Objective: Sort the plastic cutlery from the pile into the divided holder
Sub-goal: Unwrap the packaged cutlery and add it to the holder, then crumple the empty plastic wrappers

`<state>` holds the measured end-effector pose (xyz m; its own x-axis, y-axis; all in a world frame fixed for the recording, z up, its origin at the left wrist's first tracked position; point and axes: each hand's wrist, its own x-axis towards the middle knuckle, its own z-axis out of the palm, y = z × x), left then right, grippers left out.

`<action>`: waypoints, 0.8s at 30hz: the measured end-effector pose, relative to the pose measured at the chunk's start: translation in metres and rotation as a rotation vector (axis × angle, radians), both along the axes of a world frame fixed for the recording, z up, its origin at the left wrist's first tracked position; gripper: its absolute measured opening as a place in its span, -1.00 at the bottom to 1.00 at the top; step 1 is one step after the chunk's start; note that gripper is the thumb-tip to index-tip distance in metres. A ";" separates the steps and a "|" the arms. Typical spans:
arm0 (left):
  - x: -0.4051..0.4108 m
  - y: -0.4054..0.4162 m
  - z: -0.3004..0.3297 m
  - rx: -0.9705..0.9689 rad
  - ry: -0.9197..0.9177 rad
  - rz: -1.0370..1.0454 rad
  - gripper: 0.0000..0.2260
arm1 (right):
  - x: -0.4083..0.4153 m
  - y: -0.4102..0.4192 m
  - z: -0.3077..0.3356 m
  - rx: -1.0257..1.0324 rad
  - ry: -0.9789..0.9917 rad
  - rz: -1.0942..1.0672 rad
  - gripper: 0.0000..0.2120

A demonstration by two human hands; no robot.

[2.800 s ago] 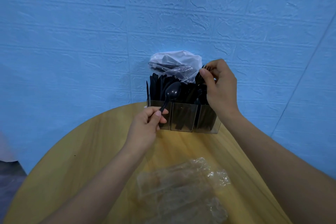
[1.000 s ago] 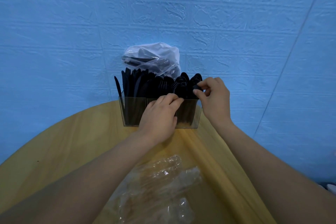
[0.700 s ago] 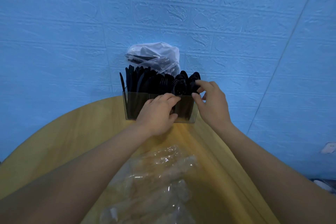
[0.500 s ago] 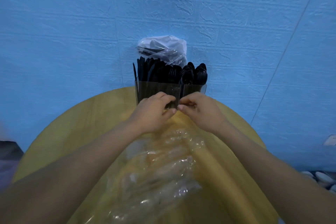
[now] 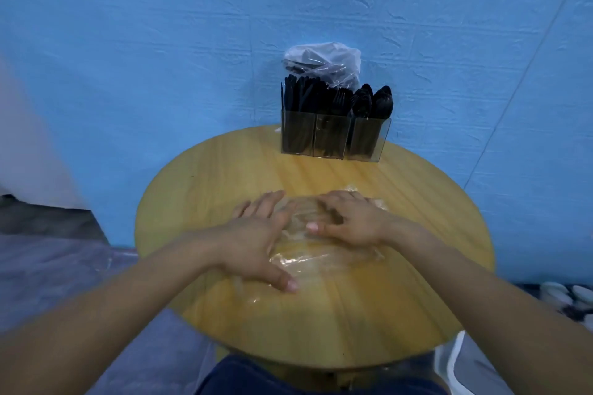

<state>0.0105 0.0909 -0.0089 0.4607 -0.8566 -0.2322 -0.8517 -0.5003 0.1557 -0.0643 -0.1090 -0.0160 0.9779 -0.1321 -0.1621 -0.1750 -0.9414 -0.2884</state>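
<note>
Round wooden worktop (image 5: 205, 176) standing against a blue textured wall (image 5: 160, 42). Clear divided holder (image 5: 333, 139) sitting at the far edge of the worktop, three compartments showing across its front. All three are packed with black plastic cutlery (image 5: 333, 99) standing upright: flat knife-like pieces crowding the left compartment, forks (image 5: 341, 99) showing in the middle, spoons (image 5: 373, 101) filling the right, bowls up. A clear plastic bag (image 5: 322, 62) holding more dark cutlery is sitting behind the holder, against the wall.

Crumpled clear plastic wrappers (image 5: 324, 253) lying near the middle of the worktop, well apart from the holder, on the near side of it. Left hand (image 5: 256, 244) lying flat, fingers straight and spread, pressing down on the left part of the wrappers. Right hand (image 5: 349, 220) resting on the right part, fingers loosely bent, clenching nothing. Neither hand is touching the holder or any cutlery.
</note>
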 end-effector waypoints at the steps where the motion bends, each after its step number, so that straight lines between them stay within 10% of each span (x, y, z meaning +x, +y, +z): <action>1: 0.000 -0.001 -0.003 -0.014 -0.046 0.011 0.12 | -0.004 0.004 0.000 0.022 -0.004 0.006 -0.22; 9: 0.002 -0.019 -0.007 -0.106 -0.245 -0.084 -0.49 | -0.037 0.016 0.011 -0.137 0.025 0.122 -0.14; 16: -0.023 -0.030 -0.013 -0.412 -0.118 -0.018 -0.82 | -0.048 0.019 0.009 -0.155 -0.197 -0.053 -0.84; 24: -0.057 -0.054 0.009 -0.943 0.648 0.344 -0.95 | -0.057 0.047 0.043 1.241 -0.472 -0.526 -0.82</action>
